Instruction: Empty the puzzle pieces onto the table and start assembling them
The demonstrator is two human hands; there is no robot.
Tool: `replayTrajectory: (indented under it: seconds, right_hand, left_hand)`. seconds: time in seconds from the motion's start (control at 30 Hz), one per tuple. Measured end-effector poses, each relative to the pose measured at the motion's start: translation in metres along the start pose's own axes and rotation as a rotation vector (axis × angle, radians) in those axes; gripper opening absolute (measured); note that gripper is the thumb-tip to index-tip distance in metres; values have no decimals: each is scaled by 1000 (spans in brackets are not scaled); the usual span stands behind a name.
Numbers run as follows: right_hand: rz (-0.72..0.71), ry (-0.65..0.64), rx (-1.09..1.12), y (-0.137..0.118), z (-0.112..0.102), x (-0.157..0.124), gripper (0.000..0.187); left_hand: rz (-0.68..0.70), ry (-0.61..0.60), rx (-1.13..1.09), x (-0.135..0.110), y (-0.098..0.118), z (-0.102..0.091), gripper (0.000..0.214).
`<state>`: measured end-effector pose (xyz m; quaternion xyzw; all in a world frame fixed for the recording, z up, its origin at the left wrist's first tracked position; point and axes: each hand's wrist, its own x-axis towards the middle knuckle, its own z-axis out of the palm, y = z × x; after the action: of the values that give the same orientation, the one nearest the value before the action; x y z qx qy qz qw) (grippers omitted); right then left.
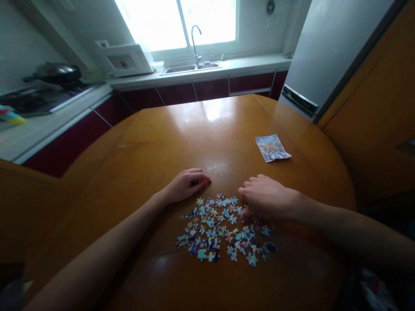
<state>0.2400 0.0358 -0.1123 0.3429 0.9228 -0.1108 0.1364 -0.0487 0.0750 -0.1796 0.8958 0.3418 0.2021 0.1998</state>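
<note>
A scatter of several small jigsaw pieces (223,231) lies on the round wooden table (181,138) in front of me. My left hand (186,185) rests on the table just beyond the pile's far left edge, fingers curled in with something dark under them that I cannot make out. My right hand (264,196) lies palm down at the pile's far right edge, fingers bent and touching the pieces there. A small printed picture card (271,147) lies flat on the table farther back on the right.
Beyond the table runs a kitchen counter with a sink and tap (195,52) under a bright window. A microwave (125,60) and a wok on a stove (56,73) stand at the left. A grey fridge (327,52) stands at the right.
</note>
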Motion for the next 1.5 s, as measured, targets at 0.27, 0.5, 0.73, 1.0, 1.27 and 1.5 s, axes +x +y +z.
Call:
replayTrajectory:
  seconds: [0.27,0.5,0.73,1.0,1.27,1.5]
  right_hand:
    - [-217,127,-65,-24,6,-8,45]
    - [-275,87,-17,-28,13,-3,29]
    - [-262,57,-13,-26,7,-6,23]
    - [-311,222,-33,-19,15,5,27]
    - [-325,339,-24,-8,12,25,12]
    - [-476,308,116,-5,17,33,28]
  left_hand:
    - [-10,12,-20,-1,0,1,21]
    - [-8,15,-26,0,-1,1,21]
    - [0,14,-14,-1,-1,1,22]
    - [4,24,-26,1,1,1,21]
    - [4,19,-9,1,3,0,23]
    - [4,20,-18,0,2,1,22]
